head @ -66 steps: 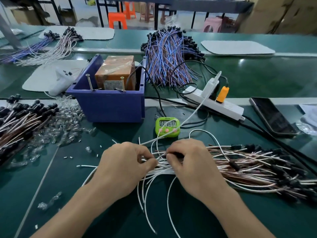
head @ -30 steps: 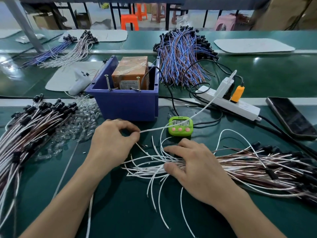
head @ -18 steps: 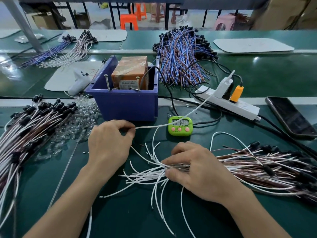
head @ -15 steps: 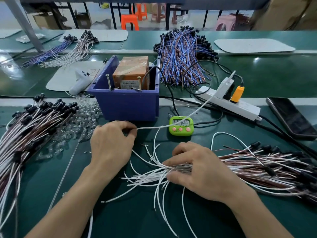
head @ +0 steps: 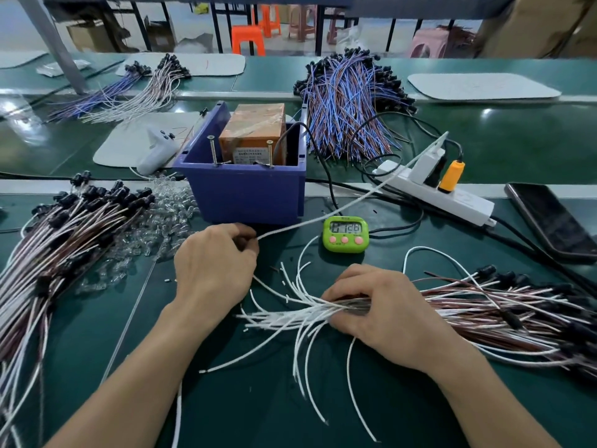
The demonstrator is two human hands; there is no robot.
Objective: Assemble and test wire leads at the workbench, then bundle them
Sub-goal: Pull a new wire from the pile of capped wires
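Left hand (head: 213, 270): left of the timer (head: 345, 233), fingers pinched on a white wire (head: 339, 208).
Right hand (head: 384, 315): nearer than the timer, fingers curled on the leads (head: 484, 305).
Leads: lie sideways, white ends pointing toward the left hand; the right hand is closest.

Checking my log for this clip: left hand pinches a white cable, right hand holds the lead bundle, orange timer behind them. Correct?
Not quite: the head view shows the timer is green, not orange. The left hand pinches the white cable and the right hand holds the lead bundle.
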